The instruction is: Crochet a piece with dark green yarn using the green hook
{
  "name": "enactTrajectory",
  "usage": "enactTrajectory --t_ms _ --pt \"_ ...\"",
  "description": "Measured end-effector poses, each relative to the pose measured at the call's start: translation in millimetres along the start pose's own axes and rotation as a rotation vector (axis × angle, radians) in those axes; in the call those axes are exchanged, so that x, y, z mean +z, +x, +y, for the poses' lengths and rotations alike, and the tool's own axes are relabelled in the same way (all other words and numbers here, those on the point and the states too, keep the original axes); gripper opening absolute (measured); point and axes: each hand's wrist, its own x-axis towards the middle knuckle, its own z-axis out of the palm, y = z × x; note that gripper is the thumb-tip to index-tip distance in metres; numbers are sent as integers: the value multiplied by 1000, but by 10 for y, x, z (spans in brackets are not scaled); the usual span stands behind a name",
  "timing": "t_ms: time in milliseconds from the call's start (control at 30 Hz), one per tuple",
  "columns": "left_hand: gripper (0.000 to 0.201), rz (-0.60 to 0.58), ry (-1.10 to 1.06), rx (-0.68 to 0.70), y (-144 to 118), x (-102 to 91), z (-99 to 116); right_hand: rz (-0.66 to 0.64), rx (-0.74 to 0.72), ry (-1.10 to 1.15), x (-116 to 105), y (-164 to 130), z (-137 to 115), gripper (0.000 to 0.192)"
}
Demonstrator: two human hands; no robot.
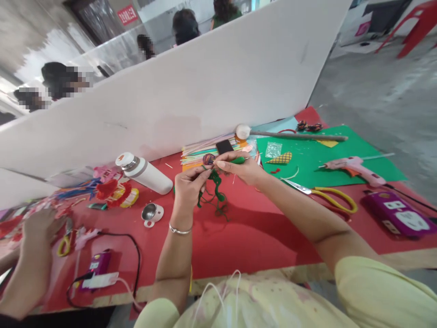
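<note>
My left hand [191,184] is closed, its thumb and fingertips pinching a dark green crocheted piece [218,182] whose curly strands and loose yarn hang above the red table covering. Close against my fingertips is a small multicoloured yarn ball [208,159]. My right hand [241,167] is closed too, holding a green-handled crochet hook [238,160] with its thin metal shaft pointing right. Its thumb and fingertip meet the work beside the ball. The exact stitch between my fingertips is too small to make out.
A white thermos [145,173] lies left, near its cup [152,213]. Rightward are yellow-handled scissors [334,198], a pink glue gun [355,167] and a purple power strip [398,214]. Pipe cleaners [194,152] lie before the white partition [205,91]. A co-worker's hand [41,225] works far left.
</note>
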Motion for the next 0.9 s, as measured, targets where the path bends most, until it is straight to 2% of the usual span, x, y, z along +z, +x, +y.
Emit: enactTrajectory --t_ms 100,267,400,600,900 --pt "18 140 -31 92 5 79 -48 -22 79 56 20 17 61 46" --pt "17 216 -154 91 -1 166 -79 -61 187 32 70 -1 108 47" --pt "17 235 -250 37 3 165 -83 -98 237 108 91 -17 79 42" --pt "17 236 -280 6 20 127 -84 -148 279 258 68 -8 136 40" --pt "18 233 -297 -4 8 149 -62 -158 247 300 54 0 196 34"
